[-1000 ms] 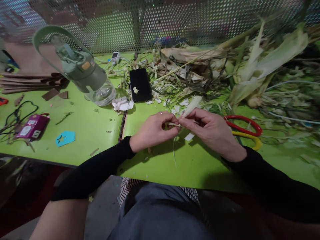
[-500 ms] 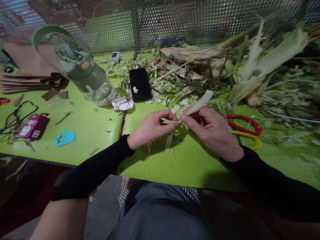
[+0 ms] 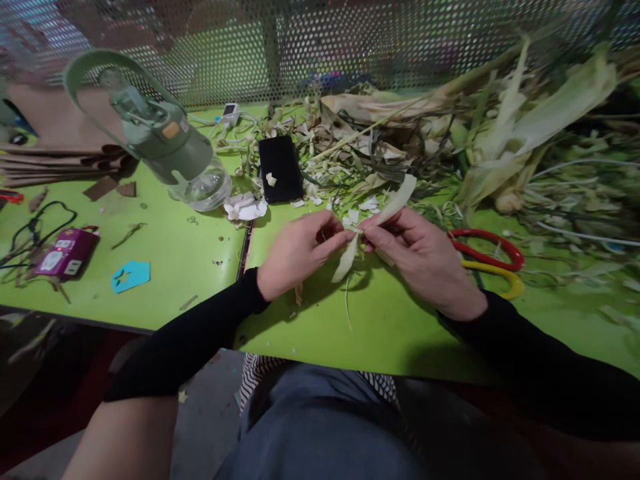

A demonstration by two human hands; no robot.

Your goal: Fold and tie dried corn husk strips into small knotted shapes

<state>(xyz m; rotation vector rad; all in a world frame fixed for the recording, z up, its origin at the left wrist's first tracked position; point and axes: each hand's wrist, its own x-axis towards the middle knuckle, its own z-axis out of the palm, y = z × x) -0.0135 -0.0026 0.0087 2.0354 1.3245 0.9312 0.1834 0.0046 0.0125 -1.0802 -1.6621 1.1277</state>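
Observation:
My left hand [image 3: 300, 252] and my right hand [image 3: 417, 253] meet over the green table [image 3: 390, 327], both pinching one pale strip of corn husk [image 3: 395, 201]. The upper end of the strip sticks up and to the right past my right fingers. Its lower end [image 3: 347, 259] hangs down between my two hands. Thin husk fibres lie on the table just below them.
A big heap of corn husks and stalks [image 3: 480, 140] fills the back right. Red and yellow scissors [image 3: 493, 257] lie right of my right hand. A black phone [image 3: 281, 168], crumpled white tissue [image 3: 245, 207], a green-capped glass jar [image 3: 160, 143], a purple pouch [image 3: 65, 252] and a blue star cut-out [image 3: 130, 276] lie to the left.
The husk strip has been worked between my fingers: its upper end swung up to the right, and a lower flap now hangs down between my hands. Both hands shifted slightly back.

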